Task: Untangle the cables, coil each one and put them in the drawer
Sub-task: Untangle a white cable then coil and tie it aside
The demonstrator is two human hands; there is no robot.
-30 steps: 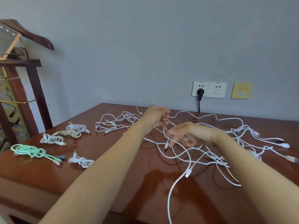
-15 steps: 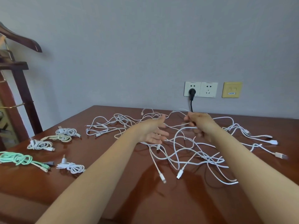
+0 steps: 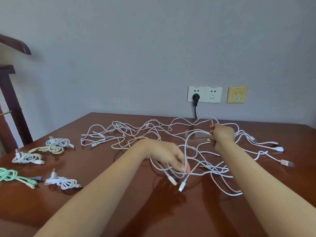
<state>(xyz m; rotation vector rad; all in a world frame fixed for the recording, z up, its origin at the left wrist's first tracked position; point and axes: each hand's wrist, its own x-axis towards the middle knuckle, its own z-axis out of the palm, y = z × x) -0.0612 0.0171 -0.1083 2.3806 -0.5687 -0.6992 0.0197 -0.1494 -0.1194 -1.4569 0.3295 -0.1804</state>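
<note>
A tangle of white cables (image 3: 153,132) sprawls across the middle and right of the brown table (image 3: 171,211). My right hand (image 3: 221,136) grips a bunch of white strands lifted off the table near the back. My left hand (image 3: 171,157) reaches down into the tangle and pinches a white cable (image 3: 186,147) that arcs up to the right hand; its plug end (image 3: 182,186) hangs below the fingers. Several coiled cables lie at the left: a white coil (image 3: 62,182), a green coil (image 3: 10,174), a cream coil (image 3: 52,149) and two more white coils (image 3: 28,158). No drawer is in view.
A wall socket (image 3: 204,94) with a black plug and cord sits behind the table, and a yellow wall plate (image 3: 236,94) is beside it. A dark wooden rack (image 3: 12,100) stands at the left. Loose plug ends (image 3: 285,163) lie at the right.
My left hand dropped toward the table and took hold of a cable. My right hand moved right and closed on a bunch of strands, lifting them.
</note>
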